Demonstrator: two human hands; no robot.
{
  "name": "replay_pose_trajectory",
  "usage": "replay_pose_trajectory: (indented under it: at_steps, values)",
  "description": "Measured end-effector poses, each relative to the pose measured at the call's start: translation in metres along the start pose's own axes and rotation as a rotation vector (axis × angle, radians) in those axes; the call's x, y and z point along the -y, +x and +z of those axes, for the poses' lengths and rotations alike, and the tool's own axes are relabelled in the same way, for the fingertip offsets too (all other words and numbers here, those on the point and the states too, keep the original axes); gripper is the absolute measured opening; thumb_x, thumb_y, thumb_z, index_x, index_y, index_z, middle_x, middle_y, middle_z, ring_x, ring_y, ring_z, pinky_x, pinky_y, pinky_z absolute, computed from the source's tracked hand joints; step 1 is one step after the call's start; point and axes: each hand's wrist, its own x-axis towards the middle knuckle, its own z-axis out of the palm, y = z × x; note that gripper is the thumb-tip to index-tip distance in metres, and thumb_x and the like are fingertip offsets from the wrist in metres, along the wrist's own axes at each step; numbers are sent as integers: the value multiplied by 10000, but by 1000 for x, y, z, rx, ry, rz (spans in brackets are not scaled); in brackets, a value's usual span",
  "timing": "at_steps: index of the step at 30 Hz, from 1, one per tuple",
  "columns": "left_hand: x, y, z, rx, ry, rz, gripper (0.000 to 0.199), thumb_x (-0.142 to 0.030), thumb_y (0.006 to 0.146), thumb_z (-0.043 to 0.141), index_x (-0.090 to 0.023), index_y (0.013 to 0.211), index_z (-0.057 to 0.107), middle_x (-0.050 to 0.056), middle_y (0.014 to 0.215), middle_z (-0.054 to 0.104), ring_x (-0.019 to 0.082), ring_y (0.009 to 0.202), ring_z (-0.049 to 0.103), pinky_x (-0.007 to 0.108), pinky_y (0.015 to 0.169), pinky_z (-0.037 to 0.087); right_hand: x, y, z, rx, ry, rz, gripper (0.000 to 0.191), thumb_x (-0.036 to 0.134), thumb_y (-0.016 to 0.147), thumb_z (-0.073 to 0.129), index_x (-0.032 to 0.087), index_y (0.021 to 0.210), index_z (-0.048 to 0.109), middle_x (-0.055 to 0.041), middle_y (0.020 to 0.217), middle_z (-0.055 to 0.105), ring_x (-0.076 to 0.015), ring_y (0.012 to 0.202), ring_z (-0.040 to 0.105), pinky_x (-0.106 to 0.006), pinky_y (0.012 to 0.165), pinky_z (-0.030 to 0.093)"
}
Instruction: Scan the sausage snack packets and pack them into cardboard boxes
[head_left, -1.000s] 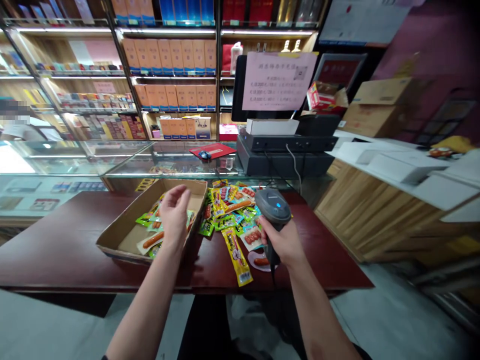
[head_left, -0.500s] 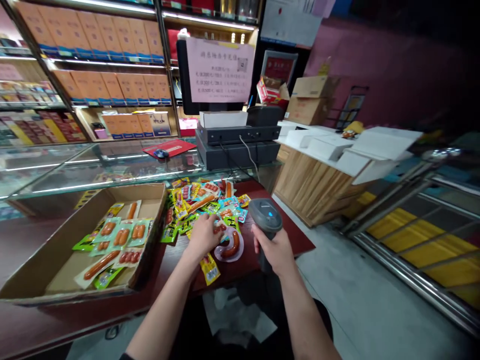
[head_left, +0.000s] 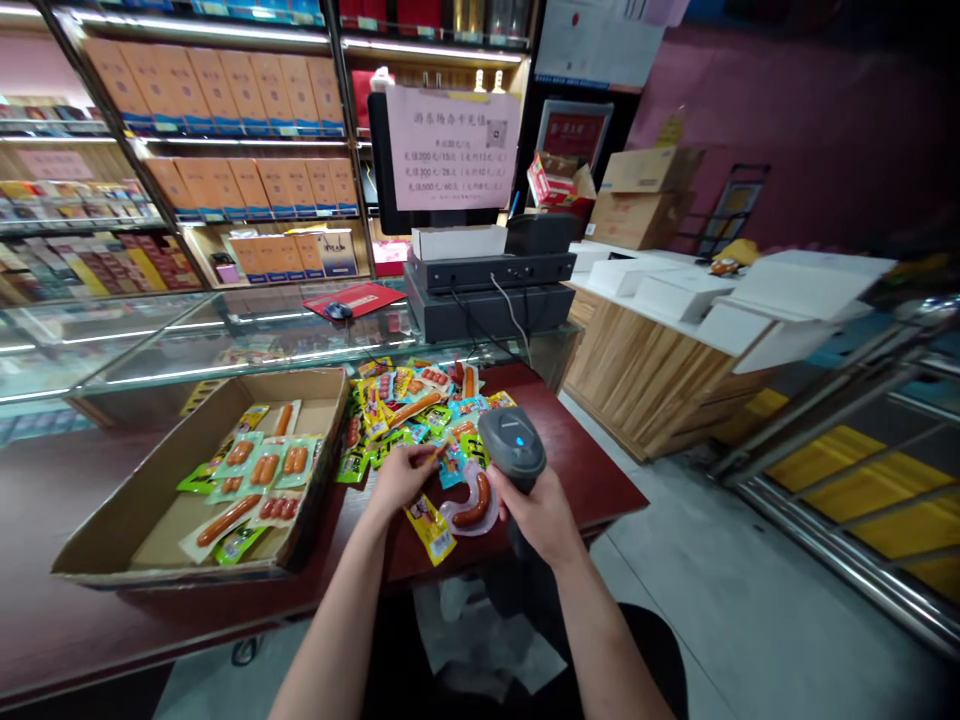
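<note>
My right hand (head_left: pixel 544 515) is wrapped round the handle of a dark grey barcode scanner (head_left: pixel 513 441), which shows a blue light on top. My left hand (head_left: pixel 405 480) is closed at the front of a pile of colourful snack packets (head_left: pixel 401 410); its fingers pinch a small item too hidden to name. A curved sausage in a clear pack (head_left: pixel 474 502) lies between my hands, beside a yellow packet (head_left: pixel 431 530). To the left, a shallow cardboard box (head_left: pixel 150 535) holds several sausage packs (head_left: pixel 264 468).
A dark red table (head_left: pixel 585 480) carries the pile and the box. Behind it are a glass counter (head_left: pixel 262 330), a monitor with a pink paper sign (head_left: pixel 454 150) and a black cash drawer (head_left: pixel 487 308). A wooden cabinet (head_left: pixel 630 380) and metal railing (head_left: pixel 847 470) are at right.
The view has shifted slightly left. My left hand has drawn its fingers together and pulled back a little from the pile; the scanner has moved left, nearer the curved sausage pack.
</note>
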Motion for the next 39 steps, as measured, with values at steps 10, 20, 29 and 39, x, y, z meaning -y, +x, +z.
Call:
replay_pose_trajectory:
  at_steps: [10,20,29,39]
  values:
    - [-34,28,-15,-230,-658,-127,398,-334,526,921,-167,774,658,16,764,717,126,645,665,240,628,518,3,24,28,28,-8,5,224,429,786,721,224,757,636,12,482,588,-188,412,554,-294,424,461]
    - [-68,52,-16,-231,-661,-53,522,-384,484,937,-161,826,612,-13,689,674,101,597,606,208,571,403,-1,27,40,50,-174,-91,216,342,785,688,174,919,703,-109,858,775,-306,807,743,-394,720,581]
    - [-76,59,-11,-208,-686,-15,484,-366,494,922,-178,733,546,-60,613,588,81,554,548,213,567,400,-5,34,38,52,-169,-87,240,331,794,690,154,956,704,-128,920,780,-309,880,744,-397,788,581]
    - [-95,49,-30,-261,-747,-10,483,-335,450,949,-152,736,604,-21,665,667,89,574,596,208,577,441,14,36,31,53,-136,-97,282,378,782,705,171,973,708,-118,910,784,-300,860,749,-376,761,601]
